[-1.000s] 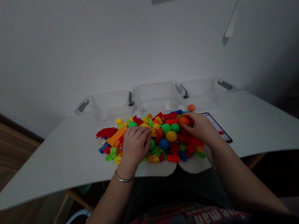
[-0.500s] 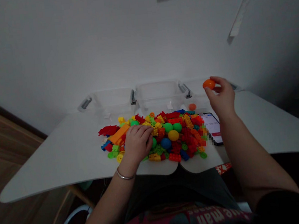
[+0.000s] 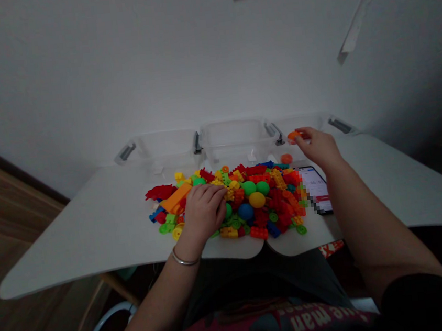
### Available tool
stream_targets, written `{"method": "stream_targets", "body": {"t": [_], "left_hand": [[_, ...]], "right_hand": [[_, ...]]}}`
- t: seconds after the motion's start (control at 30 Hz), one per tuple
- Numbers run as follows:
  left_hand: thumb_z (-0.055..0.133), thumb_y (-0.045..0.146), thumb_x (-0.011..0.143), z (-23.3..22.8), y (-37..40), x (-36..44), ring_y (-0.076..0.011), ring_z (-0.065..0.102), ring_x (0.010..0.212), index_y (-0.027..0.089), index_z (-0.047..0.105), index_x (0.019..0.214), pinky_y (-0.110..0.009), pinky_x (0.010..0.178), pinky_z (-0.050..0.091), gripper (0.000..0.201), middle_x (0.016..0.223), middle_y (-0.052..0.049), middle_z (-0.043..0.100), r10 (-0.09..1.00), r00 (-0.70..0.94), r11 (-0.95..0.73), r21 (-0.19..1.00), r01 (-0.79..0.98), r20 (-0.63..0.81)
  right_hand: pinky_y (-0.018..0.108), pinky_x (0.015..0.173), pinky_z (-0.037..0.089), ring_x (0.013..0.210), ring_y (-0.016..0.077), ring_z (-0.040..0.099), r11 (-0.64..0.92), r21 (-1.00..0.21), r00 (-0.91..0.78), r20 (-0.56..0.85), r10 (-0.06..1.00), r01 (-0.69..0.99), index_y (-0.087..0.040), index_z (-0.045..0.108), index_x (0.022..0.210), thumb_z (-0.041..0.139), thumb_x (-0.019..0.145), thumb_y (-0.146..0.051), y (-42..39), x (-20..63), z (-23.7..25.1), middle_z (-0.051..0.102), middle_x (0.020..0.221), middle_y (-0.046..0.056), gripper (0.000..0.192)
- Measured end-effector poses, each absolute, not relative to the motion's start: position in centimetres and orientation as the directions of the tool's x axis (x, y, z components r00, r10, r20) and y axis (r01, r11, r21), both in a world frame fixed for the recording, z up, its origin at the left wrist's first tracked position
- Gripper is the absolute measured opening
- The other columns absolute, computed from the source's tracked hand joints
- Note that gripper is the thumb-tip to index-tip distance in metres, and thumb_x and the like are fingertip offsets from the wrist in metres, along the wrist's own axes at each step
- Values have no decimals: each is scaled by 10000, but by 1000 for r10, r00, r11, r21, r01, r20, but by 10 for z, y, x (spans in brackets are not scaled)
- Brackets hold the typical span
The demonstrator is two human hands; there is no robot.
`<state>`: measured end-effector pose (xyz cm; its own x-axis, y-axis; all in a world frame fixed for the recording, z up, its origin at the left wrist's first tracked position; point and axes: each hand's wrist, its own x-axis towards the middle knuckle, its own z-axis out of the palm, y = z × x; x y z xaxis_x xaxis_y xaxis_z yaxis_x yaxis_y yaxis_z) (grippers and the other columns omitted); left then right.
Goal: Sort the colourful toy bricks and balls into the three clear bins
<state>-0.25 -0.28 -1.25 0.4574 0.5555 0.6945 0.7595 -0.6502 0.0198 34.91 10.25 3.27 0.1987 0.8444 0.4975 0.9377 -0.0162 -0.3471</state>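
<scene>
Three clear plastic bins stand in a row behind the pile of building blocks: the left bin, the middle bin and the right bin. Six balls show in all. Four lie on the pile: two green balls side by side, one yellow ball just in front of them, one blue ball in front of that. Two orange balls are behind the pile's right end: one in the right bin, one at the right hand's fingertips. One phone lies right of the pile. The loose blocks are too many to count.
</scene>
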Motion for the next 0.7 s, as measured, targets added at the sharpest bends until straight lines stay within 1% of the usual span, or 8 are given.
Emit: {"method": "stream_targets", "body": {"t": [0.07, 0.17, 0.23, 0.33, 0.43, 0.53, 0.6, 0.7], "left_hand": [[538, 193, 886, -13, -3, -2, -258, 613, 1003, 180, 688, 1079, -467, 924, 467, 245, 1068, -68, 736, 554, 458, -650, 17, 760, 695], [540, 197, 886, -12, -3, -2, -258, 613, 1007, 179, 687, 1077, -464, 924, 466, 242, 1068, -68, 736, 553, 458, -648, 13, 762, 696], [543, 199, 884, -12, -3, -2, -256, 612, 1002, 178, 687, 1076, -462, 922, 466, 242, 1064, -69, 736, 548, 459, -648, 9, 761, 699], [541, 196, 884, -12, -3, -2, -254, 613, 996, 180, 687, 1073, -457, 919, 465, 239, 1063, -68, 735, 546, 459, -650, 9, 759, 701], [544, 193, 884, -12, -4, -4, -254, 613, 995, 179, 685, 1076, -456, 916, 464, 239, 1062, -67, 736, 545, 458, -652, 11, 758, 703], [545, 192, 884, -11, -4, -5, -256, 613, 1000, 175, 686, 1078, -460, 917, 464, 240, 1064, -69, 736, 545, 457, -652, 13, 758, 703], [541, 194, 888, -11, -5, -5, -257, 614, 997, 178, 687, 1078, -463, 918, 463, 240, 1070, -70, 735, 549, 457, -650, 14, 760, 699], [539, 195, 889, -11, -5, -5, -255, 615, 989, 182, 689, 1073, -461, 915, 466, 237, 1067, -70, 736, 550, 457, -649, 13, 760, 699]], "right_hand": [[409, 886, 471, 971, 281, 689, -65, -236, 170, 462, 871, 970, -197, 713, 1150, 432, 923, -378, 103, 348, 34, 759, 1004, 107, 404], [402, 852, 444, 968, 293, 680, -95, -82, 122, 460, 880, 992, -178, 744, 1091, 343, 956, -331, 102, 345, 34, 755, 1006, 136, 451], [397, 842, 427, 973, 299, 672, -100, -22, 98, 470, 877, 995, -149, 746, 1088, 311, 963, -304, 102, 344, 32, 747, 1020, 161, 478], [397, 856, 413, 977, 298, 662, -76, 8, 63, 466, 882, 997, -130, 743, 1089, 299, 965, -284, 105, 347, 29, 745, 1021, 169, 486], [411, 901, 411, 956, 286, 655, -25, -45, 44, 464, 885, 999, -136, 748, 1060, 331, 949, -286, 108, 351, 28, 751, 1000, 152, 456], [427, 914, 429, 813, 242, 647, 48, -228, 79, 516, 853, 972, -173, 735, 1067, 421, 911, -321, 105, 352, 32, 752, 983, 108, 382], [434, 888, 456, 741, 218, 629, 111, -359, 131, 585, 801, 927, -191, 717, 1086, 471, 882, -335, 98, 350, 37, 742, 1027, 94, 350], [434, 867, 488, 860, 243, 650, 213, -458, 203, 700, 685, 863, -192, 688, 1102, 493, 871, -327, 81, 341, 48, 715, 1115, 107, 331]]}}
